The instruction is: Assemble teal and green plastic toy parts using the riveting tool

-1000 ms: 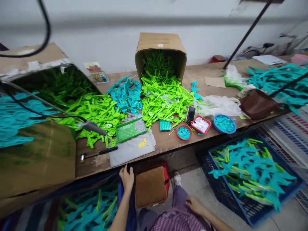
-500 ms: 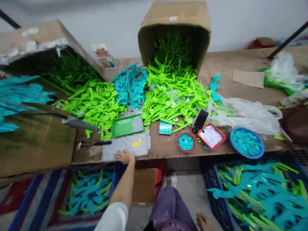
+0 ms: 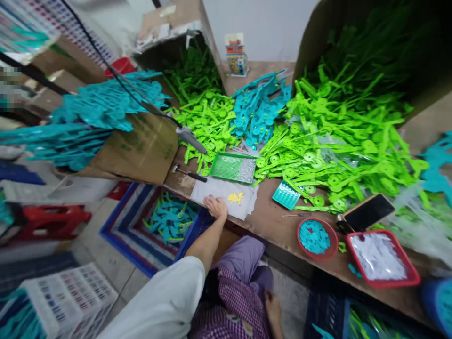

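My left hand [image 3: 216, 207] lies flat at the front edge of a grey cloth [image 3: 205, 190] on the bench, its fingers stretched out and holding nothing. Just right of the fingertips, a small yellow flat piece [image 3: 235, 197] rests on the cloth. Behind it is a green tray [image 3: 226, 165] with small silvery bits heaped at its right end. A hammer [image 3: 189, 173] with a black handle lies to the left of the cloth. Down beside my lap, my right hand [image 3: 272, 308] hangs with loose, slightly blurred fingers and nothing visible in them.
Bright green plastic parts [image 3: 339, 141] spill from cardboard boxes, with turquoise parts [image 3: 259, 110] between them. Toward the right are a phone [image 3: 369, 213], a red bowl [image 3: 317, 238] and a red tray [image 3: 383, 259] of white pieces. A blue-rimmed crate [image 3: 129, 235] stands below the bench.
The view has swung left and tilted, so the bench contents appear farther right and floor crates show at left. My left hand stays on the cloth; my right hand stays low by my lap.
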Demonstrator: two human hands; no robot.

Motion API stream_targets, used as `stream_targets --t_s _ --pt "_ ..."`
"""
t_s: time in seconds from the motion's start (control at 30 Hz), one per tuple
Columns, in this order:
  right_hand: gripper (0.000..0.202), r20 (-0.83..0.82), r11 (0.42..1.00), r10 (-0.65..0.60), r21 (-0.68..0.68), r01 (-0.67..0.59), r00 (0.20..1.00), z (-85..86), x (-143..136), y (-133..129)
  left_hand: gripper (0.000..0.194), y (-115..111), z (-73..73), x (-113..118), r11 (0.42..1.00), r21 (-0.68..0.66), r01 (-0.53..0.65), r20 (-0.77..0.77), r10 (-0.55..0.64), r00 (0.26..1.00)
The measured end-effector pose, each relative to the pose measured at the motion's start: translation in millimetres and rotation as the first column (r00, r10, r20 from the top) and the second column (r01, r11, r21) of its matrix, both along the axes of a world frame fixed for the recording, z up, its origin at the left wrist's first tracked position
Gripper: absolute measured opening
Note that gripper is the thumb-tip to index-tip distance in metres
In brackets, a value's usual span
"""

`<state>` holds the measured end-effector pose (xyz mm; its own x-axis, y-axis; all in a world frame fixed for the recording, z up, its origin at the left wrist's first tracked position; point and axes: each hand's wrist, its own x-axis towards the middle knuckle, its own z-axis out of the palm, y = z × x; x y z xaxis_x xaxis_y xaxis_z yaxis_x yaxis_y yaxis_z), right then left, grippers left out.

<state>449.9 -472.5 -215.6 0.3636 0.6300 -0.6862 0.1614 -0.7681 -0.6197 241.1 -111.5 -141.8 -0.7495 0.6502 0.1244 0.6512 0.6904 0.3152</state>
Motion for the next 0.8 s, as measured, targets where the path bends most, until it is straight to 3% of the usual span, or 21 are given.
stream_targets --t_s 0.13,0.4,0.63,0.8 --pt "0.055 -0.033 1.0 0.016 0.012 -0.015 0.999 -23.6 -6 13 0.048 -3 0.6 0 1.0 -0.022 0.002 -0.013 -0.002 1.0" --pt "0.048 0.045 0.996 -0.084 0.037 0.082 0.995 -69.2 -26 70 0.047 -2 8.8 4 0.999 -0.026 0.031 -0.019 -0.031 0.999" --pt "0.049 0.117 0.996 -0.062 -0.059 0.07 0.991 -107.6 -51 101 0.047 -2 -1.9 -5 0.999 -0.029 0.045 -0.037 -0.047 0.998" --pt "0.048 0.197 0.99 -0.073 -0.102 0.094 0.978 -124.9 -54 113 0.049 -4 -16.1 -19 0.994 -0.016 0.11 0.007 -0.109 0.994"
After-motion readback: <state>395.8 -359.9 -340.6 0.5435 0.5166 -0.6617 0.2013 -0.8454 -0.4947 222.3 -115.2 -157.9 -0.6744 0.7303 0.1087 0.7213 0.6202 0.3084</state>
